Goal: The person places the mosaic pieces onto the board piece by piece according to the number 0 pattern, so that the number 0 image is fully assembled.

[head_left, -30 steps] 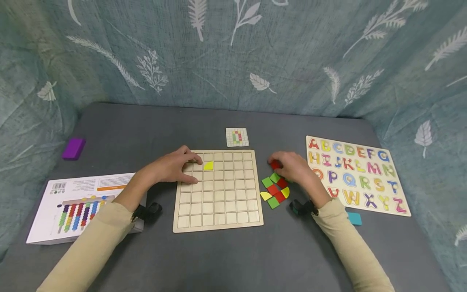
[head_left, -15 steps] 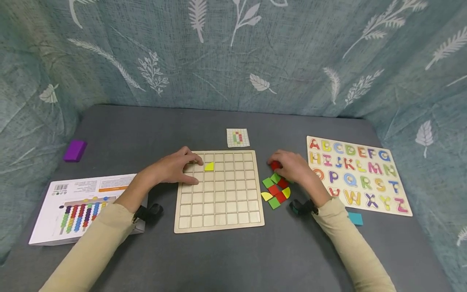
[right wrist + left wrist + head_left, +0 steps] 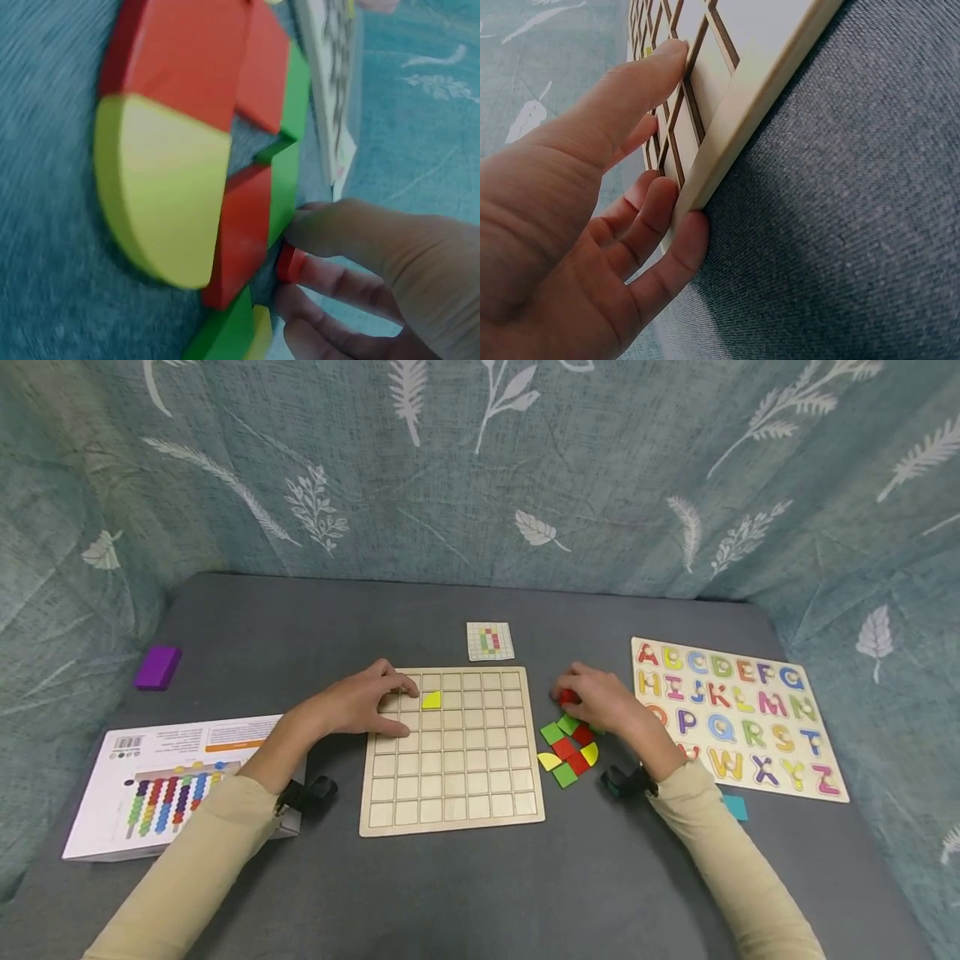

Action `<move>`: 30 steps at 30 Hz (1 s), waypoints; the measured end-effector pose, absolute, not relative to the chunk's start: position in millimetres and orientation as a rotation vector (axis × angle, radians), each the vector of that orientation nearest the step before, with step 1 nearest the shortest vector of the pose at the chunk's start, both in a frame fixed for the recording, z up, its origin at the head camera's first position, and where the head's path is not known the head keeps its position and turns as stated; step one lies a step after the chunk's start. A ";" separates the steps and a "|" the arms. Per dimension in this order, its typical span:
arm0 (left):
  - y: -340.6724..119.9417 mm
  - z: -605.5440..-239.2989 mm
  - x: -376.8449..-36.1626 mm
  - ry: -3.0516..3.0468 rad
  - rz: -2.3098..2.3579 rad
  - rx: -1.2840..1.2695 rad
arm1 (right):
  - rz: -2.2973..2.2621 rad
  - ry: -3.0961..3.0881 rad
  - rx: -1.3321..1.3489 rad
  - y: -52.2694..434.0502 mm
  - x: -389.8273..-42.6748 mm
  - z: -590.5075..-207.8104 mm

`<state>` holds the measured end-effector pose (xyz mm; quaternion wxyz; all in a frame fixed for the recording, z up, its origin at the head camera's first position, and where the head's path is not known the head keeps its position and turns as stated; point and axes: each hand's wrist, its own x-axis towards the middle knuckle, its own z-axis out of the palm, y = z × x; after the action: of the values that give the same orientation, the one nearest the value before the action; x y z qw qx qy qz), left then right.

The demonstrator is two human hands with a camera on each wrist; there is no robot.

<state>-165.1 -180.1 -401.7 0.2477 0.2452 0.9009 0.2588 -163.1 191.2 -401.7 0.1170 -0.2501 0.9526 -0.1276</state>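
A wooden grid board [image 3: 431,812] lies flat on the table, with one yellow quarter-round tile [image 3: 432,700] in a cell near its top left. My left hand [image 3: 348,703] rests on the board's left edge. In the left wrist view its thumb [image 3: 641,86] lies over the cells and the fingers touch the rim. To the right of the board, my right hand [image 3: 602,703] pinches a red tile [image 3: 567,697] between thumb and fingers. Just below it, several loose tiles lie together, among them a green square [image 3: 565,775], a red square [image 3: 564,748] and a yellow quarter-round [image 3: 590,753].
A small pattern card [image 3: 490,642] lies behind the board. An alphabet puzzle board [image 3: 707,783] is at the right, with a teal block [image 3: 736,807] by its lower edge. At the left are a white box [image 3: 97,818] and a purple block [image 3: 157,668].
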 end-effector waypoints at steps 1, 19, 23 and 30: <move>-180.5 -401.7 -165.1 2.462 0.705 0.670 | -0.379 2.783 -0.747 191.2 -164.3 -401.7; -180.5 -401.3 -164.8 2.448 0.708 0.667 | -0.674 2.740 -1.113 140.7 -165.8 -395.8; -180.0 -400.9 -164.1 2.452 0.708 0.674 | -0.729 2.692 -1.227 113.1 -167.6 -400.0; -180.1 -401.2 -163.8 2.455 0.713 0.672 | -0.702 2.630 -1.267 83.1 -176.3 -406.6</move>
<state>-163.8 -180.1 -401.2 0.2466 0.2466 0.9001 0.2613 -176.3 83.1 -406.6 0.0694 -0.4208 0.8739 -0.2331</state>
